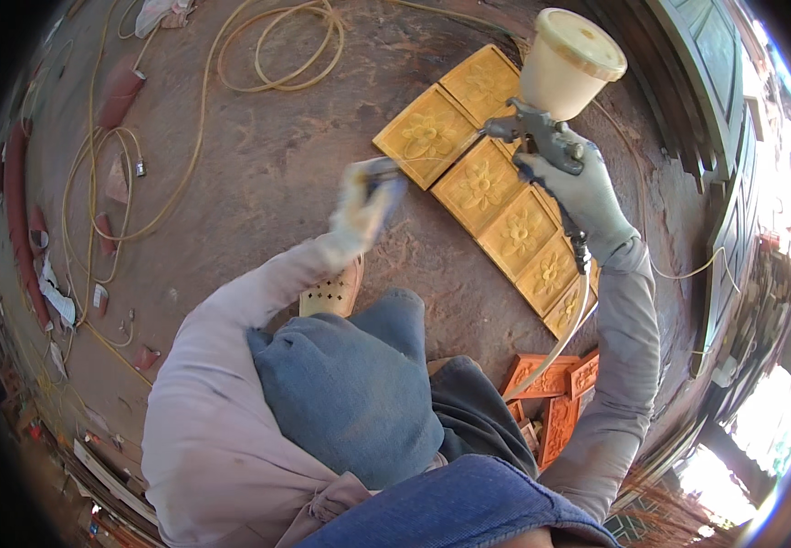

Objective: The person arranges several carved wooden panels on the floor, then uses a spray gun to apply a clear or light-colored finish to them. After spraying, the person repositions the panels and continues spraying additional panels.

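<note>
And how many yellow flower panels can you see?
6 in view: the top panel, the leftmost panel, then four running down rightward: first panel, second panel, third panel, last panel. More may hide behind the spray gun and right hand.

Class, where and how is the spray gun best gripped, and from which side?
Likely by the handle, coming from the picture's right, palm behind it, as the gloved right hand does. On the spray gun, the nozzle points left, the cup sits above and the hose leaves the handle's foot.
</note>
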Demonstrator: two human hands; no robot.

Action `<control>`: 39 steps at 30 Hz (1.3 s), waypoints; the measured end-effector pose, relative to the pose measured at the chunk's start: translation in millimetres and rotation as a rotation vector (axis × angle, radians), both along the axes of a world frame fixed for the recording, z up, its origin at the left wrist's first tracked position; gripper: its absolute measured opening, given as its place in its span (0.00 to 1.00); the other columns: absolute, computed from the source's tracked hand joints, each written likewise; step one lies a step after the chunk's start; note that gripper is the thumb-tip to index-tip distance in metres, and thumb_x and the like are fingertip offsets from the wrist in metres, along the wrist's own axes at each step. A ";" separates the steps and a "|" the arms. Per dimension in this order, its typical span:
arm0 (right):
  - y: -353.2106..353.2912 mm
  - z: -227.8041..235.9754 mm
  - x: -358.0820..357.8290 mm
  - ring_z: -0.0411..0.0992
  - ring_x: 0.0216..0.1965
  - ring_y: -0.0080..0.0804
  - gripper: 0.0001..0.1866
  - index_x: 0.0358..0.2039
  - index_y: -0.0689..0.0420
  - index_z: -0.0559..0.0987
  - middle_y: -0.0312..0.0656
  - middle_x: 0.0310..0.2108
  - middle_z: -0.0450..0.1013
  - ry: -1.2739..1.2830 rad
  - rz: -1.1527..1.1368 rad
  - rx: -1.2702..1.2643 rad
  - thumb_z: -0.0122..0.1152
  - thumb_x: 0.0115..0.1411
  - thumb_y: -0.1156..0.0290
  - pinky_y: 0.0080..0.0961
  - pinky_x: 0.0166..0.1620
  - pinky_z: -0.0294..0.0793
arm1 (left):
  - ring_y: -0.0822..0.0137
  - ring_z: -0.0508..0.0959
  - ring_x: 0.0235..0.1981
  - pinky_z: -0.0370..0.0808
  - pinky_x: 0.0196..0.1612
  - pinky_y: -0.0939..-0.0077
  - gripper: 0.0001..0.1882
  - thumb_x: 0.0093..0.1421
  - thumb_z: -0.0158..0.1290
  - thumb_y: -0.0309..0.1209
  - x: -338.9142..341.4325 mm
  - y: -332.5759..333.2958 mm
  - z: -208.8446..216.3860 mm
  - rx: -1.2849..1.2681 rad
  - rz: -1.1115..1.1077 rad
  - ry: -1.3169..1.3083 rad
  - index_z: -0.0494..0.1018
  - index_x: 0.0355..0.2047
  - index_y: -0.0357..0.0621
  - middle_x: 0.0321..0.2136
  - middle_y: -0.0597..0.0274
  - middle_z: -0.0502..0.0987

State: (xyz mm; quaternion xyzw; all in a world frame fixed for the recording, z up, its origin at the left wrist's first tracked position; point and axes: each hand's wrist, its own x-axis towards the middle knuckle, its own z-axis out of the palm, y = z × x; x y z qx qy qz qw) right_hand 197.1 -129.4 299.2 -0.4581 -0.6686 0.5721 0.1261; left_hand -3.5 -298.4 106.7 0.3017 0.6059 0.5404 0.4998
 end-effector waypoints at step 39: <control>-0.5 -47.8 -29.4 0.70 0.23 0.17 0.20 0.48 0.63 0.79 0.36 0.27 0.76 -0.267 -0.003 -0.028 0.69 0.57 0.68 0.17 0.26 0.70 | 0.44 0.69 0.47 0.67 0.52 0.49 0.25 0.60 0.53 0.36 -148.1 -214.6 -117.8 -0.243 0.007 1.431 0.66 0.56 0.39 0.46 0.44 0.69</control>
